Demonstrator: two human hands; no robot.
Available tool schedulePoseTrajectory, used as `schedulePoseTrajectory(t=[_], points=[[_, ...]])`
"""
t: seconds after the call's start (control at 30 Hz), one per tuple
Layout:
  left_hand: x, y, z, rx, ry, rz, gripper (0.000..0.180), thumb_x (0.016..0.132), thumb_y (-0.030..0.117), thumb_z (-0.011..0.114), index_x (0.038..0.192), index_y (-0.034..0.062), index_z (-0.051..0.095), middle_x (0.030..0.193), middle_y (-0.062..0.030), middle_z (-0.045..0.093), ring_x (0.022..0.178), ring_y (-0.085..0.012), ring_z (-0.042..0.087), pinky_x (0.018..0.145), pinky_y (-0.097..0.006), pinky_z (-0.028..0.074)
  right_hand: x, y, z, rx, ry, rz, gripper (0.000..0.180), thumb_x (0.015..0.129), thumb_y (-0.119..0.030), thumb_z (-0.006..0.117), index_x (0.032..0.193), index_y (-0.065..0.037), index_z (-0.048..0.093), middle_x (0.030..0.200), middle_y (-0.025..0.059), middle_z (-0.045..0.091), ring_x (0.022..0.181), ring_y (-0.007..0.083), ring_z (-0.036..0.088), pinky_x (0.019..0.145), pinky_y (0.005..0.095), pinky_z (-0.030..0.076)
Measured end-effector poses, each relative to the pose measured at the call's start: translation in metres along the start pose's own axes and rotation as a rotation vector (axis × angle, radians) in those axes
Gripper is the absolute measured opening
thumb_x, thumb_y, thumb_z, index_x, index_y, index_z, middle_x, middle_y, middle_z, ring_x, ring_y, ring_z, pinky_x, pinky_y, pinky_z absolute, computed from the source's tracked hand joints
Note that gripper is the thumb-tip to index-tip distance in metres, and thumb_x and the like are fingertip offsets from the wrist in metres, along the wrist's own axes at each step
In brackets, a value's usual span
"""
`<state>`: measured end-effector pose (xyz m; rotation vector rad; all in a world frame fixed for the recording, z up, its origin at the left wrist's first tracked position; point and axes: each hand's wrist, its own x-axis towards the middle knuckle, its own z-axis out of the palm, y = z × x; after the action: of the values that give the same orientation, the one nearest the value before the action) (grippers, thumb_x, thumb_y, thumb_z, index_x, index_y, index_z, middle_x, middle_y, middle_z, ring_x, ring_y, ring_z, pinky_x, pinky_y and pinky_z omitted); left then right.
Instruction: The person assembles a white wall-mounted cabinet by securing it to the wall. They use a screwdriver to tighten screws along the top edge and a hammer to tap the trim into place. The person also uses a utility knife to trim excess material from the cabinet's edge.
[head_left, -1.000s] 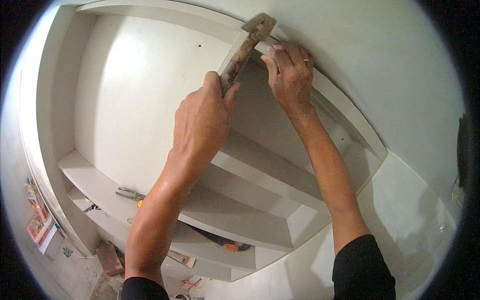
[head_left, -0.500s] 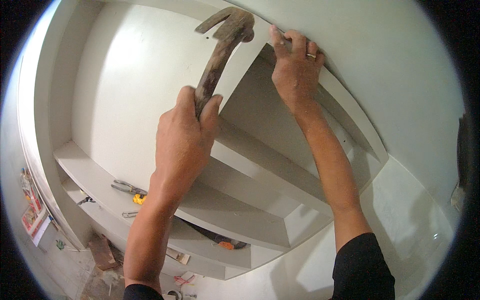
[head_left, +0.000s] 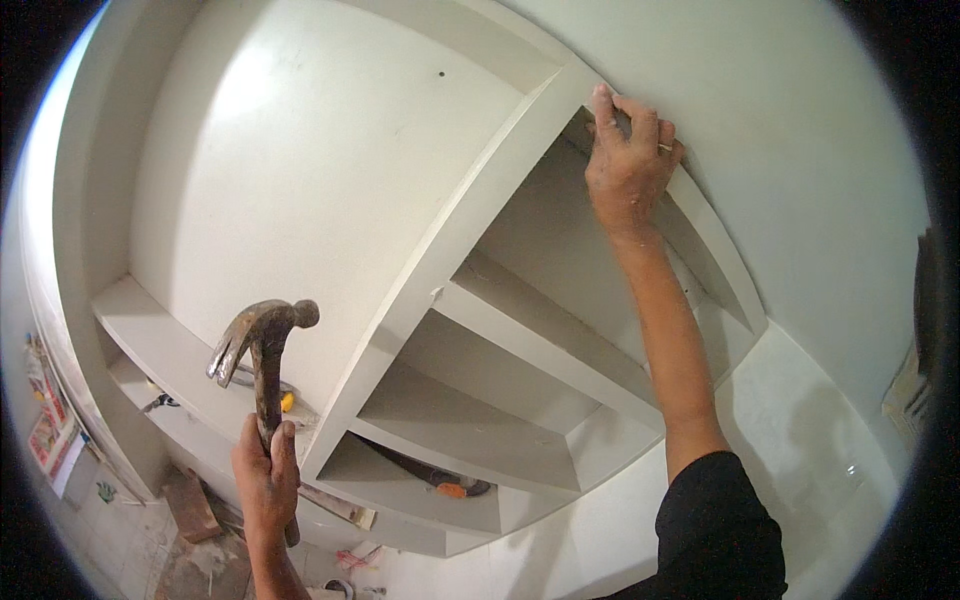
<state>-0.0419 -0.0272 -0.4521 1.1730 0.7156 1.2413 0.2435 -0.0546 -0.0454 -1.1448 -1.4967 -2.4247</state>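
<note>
My left hand (head_left: pixel 267 485) is wrapped around the handle of a claw hammer (head_left: pixel 268 375). Its worn metal head points up, in front of the lower left part of a pale shelf unit (head_left: pixel 450 260). Up at the unit's top edge, my right hand (head_left: pixel 632 180) has its fingers bent and drawn together by the top of the upright divider. Whatever those fingers pinch, if anything, is too small or hidden to make out. Behind the hammer, pliers (head_left: pixel 245 378) and a small yellow item (head_left: pixel 287 402) lie partly covered on a shelf.
What looks like a handsaw with an orange-and-black handle (head_left: pixel 455 490) lies in a lower compartment. A pale wall (head_left: pixel 780 170) meets the unit's top edge. Brown boards (head_left: pixel 192 508) rest at the lower left, near printed sheets (head_left: pixel 50 440).
My left hand has lowered the hammer from the top edge, down and to the left. My right hand stays at the top edge; the view has shifted a little.
</note>
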Motion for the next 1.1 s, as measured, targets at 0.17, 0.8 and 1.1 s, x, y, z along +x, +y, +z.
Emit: schedulePoseTrajectory(t=[0.17, 0.8, 1.1], points=[[0.004, -0.018, 0.001, -0.011, -0.013, -0.07, 0.02, 0.102, 0.024, 0.059, 0.096, 0.0067, 0.052, 0.06, 0.005, 0.044, 0.044, -0.005, 0.043, 0.037, -0.026, 0.037, 0.016, -0.008, -0.016, 0.011, -0.109, 0.02, 0.052, 0.084, -0.011, 0.071, 0.135, -0.02, 0.062, 0.119, 0.004, 0.056, 0.105, 0.0294, 0.053, 0.089, 0.05, 0.042], [0.051, 0.255, 0.105, 0.254, -0.234, 0.63, 0.032, 0.104, 0.03, 0.056, 0.111, -0.0013, 0.055, 0.067, -0.0175, 0.06, 0.059, -0.0262, 0.057, 0.059, -0.042, 0.045, 0.026, -0.009, -0.024, -0.022, -0.166, 0.038, 0.051, 0.085, -0.017, 0.073, 0.133, -0.01, 0.059, 0.119, 0.0095, 0.054, 0.112, 0.0336, 0.052, 0.091, 0.0524, 0.045], [0.043, 0.258, 0.13, 0.23, -0.077, 0.699, 0.028, 0.103, 0.031, 0.058, 0.108, 0.0033, 0.056, 0.071, -0.0203, 0.064, 0.064, -0.0341, 0.065, 0.061, -0.045, 0.048, 0.02, 0.015, -0.025, 0.335, -0.046, 0.039, 0.043, 0.082, -0.018, 0.077, 0.121, -0.003, 0.063, 0.116, 0.0113, 0.063, 0.109, 0.0322, 0.061, 0.095, 0.0443, 0.047]])
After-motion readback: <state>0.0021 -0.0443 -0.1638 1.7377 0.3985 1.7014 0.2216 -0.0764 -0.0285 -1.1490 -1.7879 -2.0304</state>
